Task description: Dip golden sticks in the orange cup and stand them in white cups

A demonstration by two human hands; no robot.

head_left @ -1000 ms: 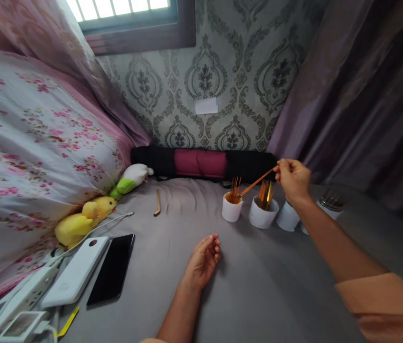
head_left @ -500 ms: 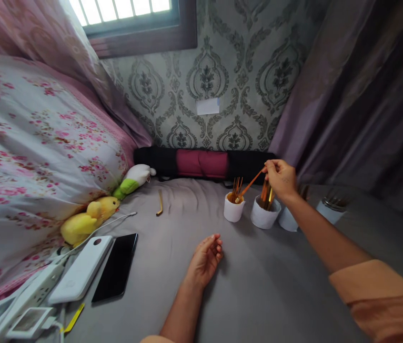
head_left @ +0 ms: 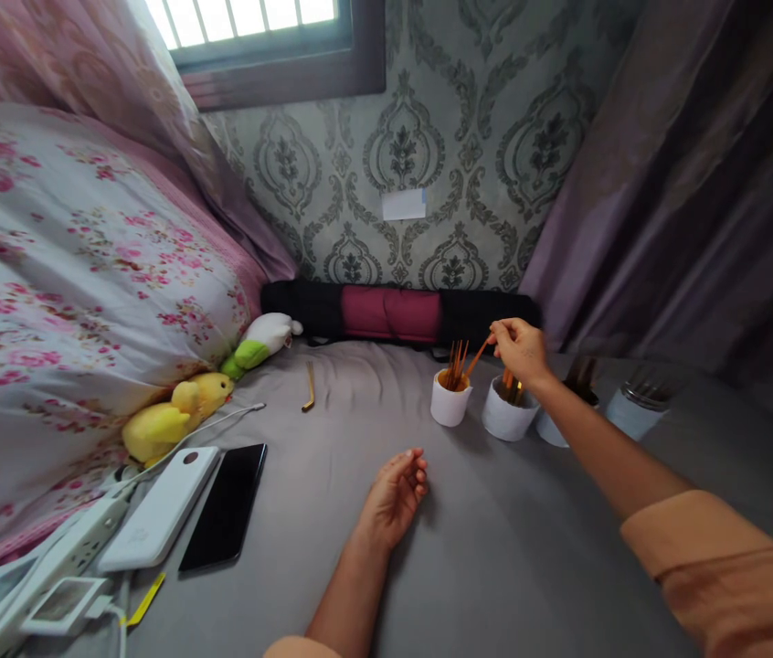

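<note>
My right hand [head_left: 518,350] pinches the top of a thin copper-coloured utensil [head_left: 474,360] whose lower end stands in the leftmost white cup [head_left: 450,402], among other copper pieces. Just right of it a second white cup [head_left: 508,414] holds gold and copper cutlery, partly hidden by my hand. Two more white cups [head_left: 633,411] stand further right behind my forearm. My left hand [head_left: 393,500] rests on the grey sheet [head_left: 496,548], palm down, fingers loosely curled and holding nothing. A single gold utensil [head_left: 308,388] lies loose on the sheet.
A floral quilt [head_left: 64,292] fills the left. Yellow and green-white plush toys [head_left: 177,416] lie at its edge. A black phone [head_left: 226,519], white power bank [head_left: 160,516] and power strip [head_left: 50,571] sit front left. A black and maroon roll [head_left: 390,313] lies along the wall.
My right hand has moved left and down toward the leftmost cup, lowering the copper utensil deeper into it. My left hand has stayed still.
</note>
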